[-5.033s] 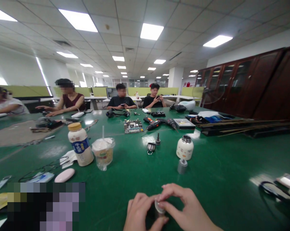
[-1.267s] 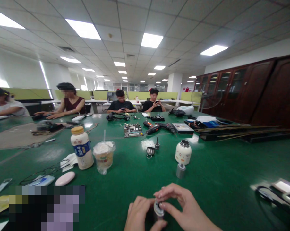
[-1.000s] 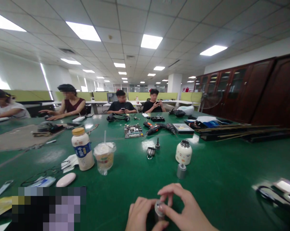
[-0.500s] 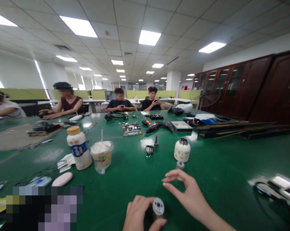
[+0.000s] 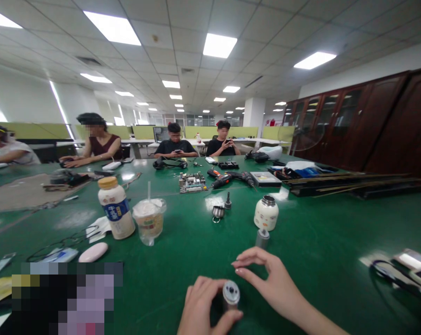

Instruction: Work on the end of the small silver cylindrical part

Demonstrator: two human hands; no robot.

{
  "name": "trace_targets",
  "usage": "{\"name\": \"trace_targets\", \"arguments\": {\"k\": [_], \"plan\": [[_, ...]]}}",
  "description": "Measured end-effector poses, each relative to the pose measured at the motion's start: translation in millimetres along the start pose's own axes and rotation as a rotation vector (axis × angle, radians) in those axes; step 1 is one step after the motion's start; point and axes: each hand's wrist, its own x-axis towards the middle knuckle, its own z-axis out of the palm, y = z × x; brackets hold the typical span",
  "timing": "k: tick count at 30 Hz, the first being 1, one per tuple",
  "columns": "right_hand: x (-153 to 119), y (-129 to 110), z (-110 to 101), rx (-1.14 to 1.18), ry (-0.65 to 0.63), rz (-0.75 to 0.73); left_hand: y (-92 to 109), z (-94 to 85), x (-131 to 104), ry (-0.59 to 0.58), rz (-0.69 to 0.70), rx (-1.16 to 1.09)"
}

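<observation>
My left hand [image 5: 208, 309] is wrapped around a small metal cylinder that looks like a motor [image 5: 231, 294], standing upright with its round end face and dark centre upward. To its upper right is my right hand [image 5: 266, 279], the tips of thumb and index finger brought together in a pinch. Whatever lies between those tips, if anything, is too small to make out. Just beyond the right hand stands a second grey metal cylinder [image 5: 262, 238], in front of a cream bottle [image 5: 266, 214] with an open steel neck.
A small metal cup-like part [image 5: 218, 212] and a dark pointed part [image 5: 227, 201] lie mid-table. Farther back are a circuit board [image 5: 192, 183] and power drills [image 5: 221, 180]. On the left stand a milk bottle [image 5: 116, 209] and a lidded drink cup [image 5: 149, 218]. Several people sit across the table.
The view has shifted slightly, showing more of the second cylinder. My right hand has come a little closer to the cylinder in my left hand, which keeps its hold.
</observation>
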Motion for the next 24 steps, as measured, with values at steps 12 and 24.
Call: {"name": "trace_targets", "arguments": {"k": [12, 24], "plan": [[-13, -18, 19, -0.077, -0.010, 0.010, -1, 1.4, -1, 0.013, 0.011, -0.008], [-20, -11, 18, -0.065, -0.112, -0.132, -9, 4.2, 0, -0.008, 0.056, 0.008]]}}
